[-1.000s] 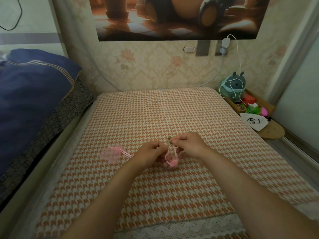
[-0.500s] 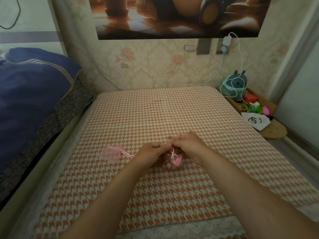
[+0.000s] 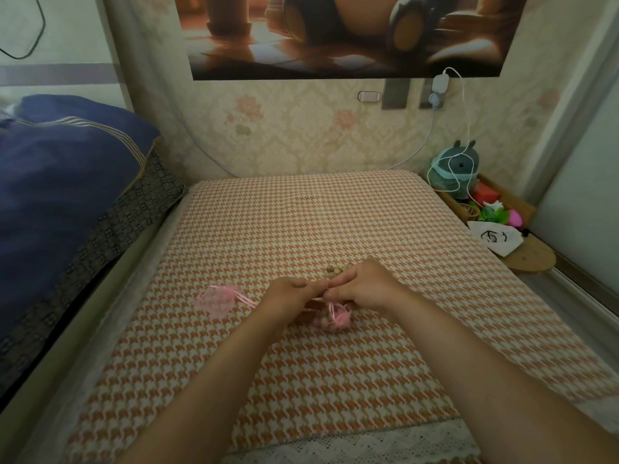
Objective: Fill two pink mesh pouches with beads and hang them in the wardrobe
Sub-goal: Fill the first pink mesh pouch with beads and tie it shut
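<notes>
A pink mesh pouch filled with beads lies on the houndstooth bed cover, right under my hands. My left hand and my right hand meet fingertip to fingertip above it, each pinching the pouch's pink ribbon at its neck. A flat second pink mesh pouch with its ribbon trailing right lies just left of my left hand. A small heap of loose wooden beads shows behind my right hand's fingers.
A blue quilt on a dark patterned blanket is piled at the left. At the right, a low wooden shelf holds a grey plush toy, a white cloth bag and small coloured things. A white cable hangs from the wall socket.
The pouch has sunk from hanging below my fingers to lying on the cover, its neck drawn tighter. My hands stayed together, shifting only slightly.
</notes>
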`<action>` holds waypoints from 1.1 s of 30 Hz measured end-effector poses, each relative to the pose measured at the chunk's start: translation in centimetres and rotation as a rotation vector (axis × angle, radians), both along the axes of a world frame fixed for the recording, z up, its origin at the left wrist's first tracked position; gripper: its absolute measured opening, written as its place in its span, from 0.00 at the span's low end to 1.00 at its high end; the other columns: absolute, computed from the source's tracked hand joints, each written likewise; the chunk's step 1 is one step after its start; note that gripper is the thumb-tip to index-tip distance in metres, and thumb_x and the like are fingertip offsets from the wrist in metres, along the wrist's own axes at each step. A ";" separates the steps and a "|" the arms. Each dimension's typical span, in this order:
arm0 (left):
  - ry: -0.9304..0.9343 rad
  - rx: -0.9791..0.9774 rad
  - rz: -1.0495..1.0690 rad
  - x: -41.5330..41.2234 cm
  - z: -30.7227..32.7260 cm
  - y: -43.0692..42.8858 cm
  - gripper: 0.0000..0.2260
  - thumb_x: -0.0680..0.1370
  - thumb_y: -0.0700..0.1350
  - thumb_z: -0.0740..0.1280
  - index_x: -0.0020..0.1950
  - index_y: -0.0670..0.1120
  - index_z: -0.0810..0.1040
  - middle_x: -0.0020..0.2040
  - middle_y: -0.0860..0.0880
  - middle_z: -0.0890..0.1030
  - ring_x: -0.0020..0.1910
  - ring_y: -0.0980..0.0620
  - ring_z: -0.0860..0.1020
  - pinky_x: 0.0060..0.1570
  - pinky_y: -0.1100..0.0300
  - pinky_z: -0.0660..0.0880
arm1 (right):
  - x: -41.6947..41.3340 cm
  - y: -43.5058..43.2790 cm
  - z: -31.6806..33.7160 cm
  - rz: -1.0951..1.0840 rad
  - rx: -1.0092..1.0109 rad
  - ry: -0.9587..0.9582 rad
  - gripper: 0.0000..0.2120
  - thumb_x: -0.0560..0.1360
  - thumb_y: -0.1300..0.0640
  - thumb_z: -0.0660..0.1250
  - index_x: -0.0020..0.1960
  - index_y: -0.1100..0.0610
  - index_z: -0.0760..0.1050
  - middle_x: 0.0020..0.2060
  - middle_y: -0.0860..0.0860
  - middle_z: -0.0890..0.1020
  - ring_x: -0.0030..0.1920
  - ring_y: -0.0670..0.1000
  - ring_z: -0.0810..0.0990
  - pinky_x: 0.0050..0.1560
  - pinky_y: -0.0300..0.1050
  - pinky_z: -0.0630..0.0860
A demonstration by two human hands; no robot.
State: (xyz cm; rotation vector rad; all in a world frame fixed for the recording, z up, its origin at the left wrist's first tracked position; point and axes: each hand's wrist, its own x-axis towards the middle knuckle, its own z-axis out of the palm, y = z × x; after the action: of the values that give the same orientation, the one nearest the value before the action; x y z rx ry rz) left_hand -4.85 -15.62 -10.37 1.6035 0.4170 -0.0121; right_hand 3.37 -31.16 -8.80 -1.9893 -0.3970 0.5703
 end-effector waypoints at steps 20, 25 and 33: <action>-0.061 0.118 -0.034 -0.3 0.3 0.5 0.04 0.74 0.41 0.75 0.46 0.40 0.86 0.41 0.42 0.86 0.38 0.49 0.85 0.36 0.61 0.79 | 0.0 -0.3 -0.1 -0.028 0.114 0.113 0.05 0.74 0.62 0.76 0.50 0.62 0.86 0.41 0.57 0.88 0.39 0.52 0.87 0.43 0.45 0.83; 0.016 0.068 0.067 -0.2 0.3 0.2 0.08 0.77 0.46 0.70 0.48 0.42 0.85 0.45 0.46 0.86 0.38 0.53 0.81 0.36 0.60 0.75 | 0.2 -0.2 -0.4 -0.109 0.152 0.185 0.04 0.78 0.61 0.73 0.49 0.63 0.84 0.40 0.57 0.87 0.36 0.52 0.85 0.39 0.47 0.83; 0.030 -0.318 0.212 -0.3 0.0 0.3 0.09 0.81 0.39 0.64 0.48 0.39 0.83 0.35 0.47 0.82 0.29 0.55 0.77 0.23 0.65 0.71 | 0.3 0.6 -1.6 -0.248 0.171 0.436 0.04 0.81 0.62 0.68 0.51 0.63 0.80 0.39 0.57 0.83 0.34 0.51 0.80 0.31 0.43 0.78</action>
State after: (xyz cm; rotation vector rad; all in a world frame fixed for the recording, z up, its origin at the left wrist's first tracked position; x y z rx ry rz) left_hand -5.13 -15.29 -10.37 1.2418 0.5775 0.0560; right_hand 3.65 -30.52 -10.38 -1.6606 0.0674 0.7602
